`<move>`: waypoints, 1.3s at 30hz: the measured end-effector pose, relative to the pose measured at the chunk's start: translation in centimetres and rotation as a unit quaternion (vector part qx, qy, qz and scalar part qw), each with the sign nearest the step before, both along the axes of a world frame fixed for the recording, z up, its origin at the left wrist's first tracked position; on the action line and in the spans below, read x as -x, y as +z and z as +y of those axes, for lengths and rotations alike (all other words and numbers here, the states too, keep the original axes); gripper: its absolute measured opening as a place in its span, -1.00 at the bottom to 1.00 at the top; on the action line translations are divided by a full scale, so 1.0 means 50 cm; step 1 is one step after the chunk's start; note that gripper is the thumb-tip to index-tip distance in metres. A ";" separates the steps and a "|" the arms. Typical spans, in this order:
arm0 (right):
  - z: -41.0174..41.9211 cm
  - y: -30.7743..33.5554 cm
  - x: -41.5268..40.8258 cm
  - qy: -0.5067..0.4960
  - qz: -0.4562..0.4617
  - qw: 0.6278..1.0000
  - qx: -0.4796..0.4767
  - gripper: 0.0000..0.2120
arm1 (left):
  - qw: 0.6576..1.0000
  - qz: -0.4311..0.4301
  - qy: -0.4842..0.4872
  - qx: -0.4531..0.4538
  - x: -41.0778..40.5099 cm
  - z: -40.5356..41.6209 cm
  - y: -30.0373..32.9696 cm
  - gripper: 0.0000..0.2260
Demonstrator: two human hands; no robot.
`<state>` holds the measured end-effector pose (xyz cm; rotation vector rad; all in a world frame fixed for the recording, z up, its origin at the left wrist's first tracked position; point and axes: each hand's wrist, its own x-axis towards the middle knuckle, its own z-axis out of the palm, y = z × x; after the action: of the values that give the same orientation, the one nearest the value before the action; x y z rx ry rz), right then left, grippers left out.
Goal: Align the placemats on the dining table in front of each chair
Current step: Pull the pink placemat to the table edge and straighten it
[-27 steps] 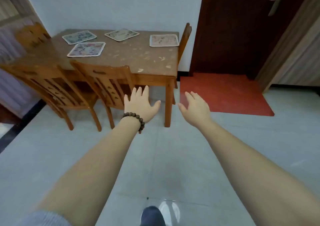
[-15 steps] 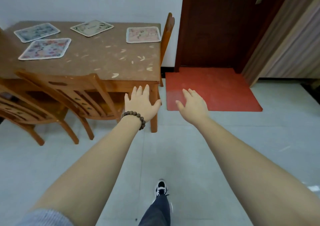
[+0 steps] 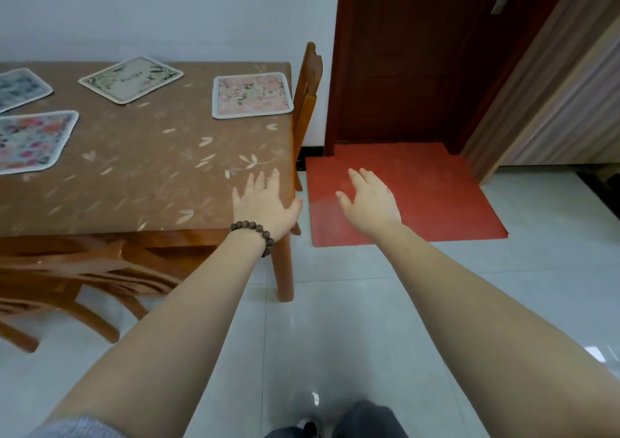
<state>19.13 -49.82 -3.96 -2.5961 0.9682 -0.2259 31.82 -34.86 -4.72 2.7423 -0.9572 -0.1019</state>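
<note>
Several placemats lie on the brown dining table (image 3: 141,182). A pink floral one (image 3: 251,94) sits at the right end by the end chair (image 3: 307,102). A green leafy one (image 3: 131,79) lies turned at an angle near the far edge. A red floral one (image 3: 28,140) and a blue one (image 3: 16,88) are at the left, partly cut off. My left hand (image 3: 265,202), with a bead bracelet, hovers open over the table's near right corner. My right hand (image 3: 369,199) is open in the air past the table's right edge, above the red mat.
A wooden chair (image 3: 84,280) is tucked under the table's near side at the left. A red floor mat (image 3: 436,196) lies before a dark wooden door (image 3: 419,51). Pale tiled floor spreads to the right and near me; my leg and shoe (image 3: 335,421) show at the bottom.
I have walked closer to the table, which now looms larger and further left. My left hand has come over the table's near right corner; both hands remain open.
</note>
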 end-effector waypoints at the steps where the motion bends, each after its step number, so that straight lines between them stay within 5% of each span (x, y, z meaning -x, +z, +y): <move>1: -0.018 -0.001 -0.016 0.002 -0.001 1.000 0.000 -0.44 | 1.000 0.001 0.000 -0.001 -0.018 -0.016 -0.002 -0.32; 23: -0.680 0.054 -0.610 0.205 -0.030 0.978 0.012 -0.46 | 0.980 -0.028 0.197 0.027 -0.516 -0.573 0.049 -0.36; 39: -0.870 -0.028 -1.051 0.399 -0.030 0.916 0.036 -0.47 | 0.931 -0.010 0.365 -0.017 -0.790 -0.711 -0.046 -0.33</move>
<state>71.70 -93.31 -5.34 -2.7847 -0.1748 -0.1180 71.35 -70.40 -7.05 2.9340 0.1109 0.0406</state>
